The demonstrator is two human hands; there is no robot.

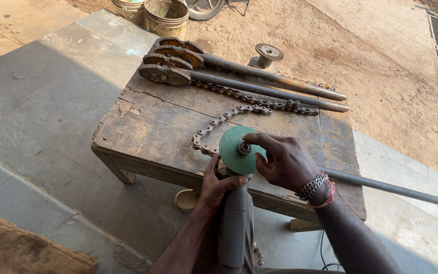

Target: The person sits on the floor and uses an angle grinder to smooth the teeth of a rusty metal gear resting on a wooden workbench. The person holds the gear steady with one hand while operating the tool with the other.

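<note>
Both our hands work the angle grinder at the wooden table's near edge: left hand gripping its neck, right hand pinching the green disc's centre nut (likely being fitted), which next needs firm tightening.

On the wooden table, two sprocket shafts lie at the back, a loose chain before them, the angle grinder at the front edge.

A worn wooden table carries a chain and sprocketed rods.
</note>
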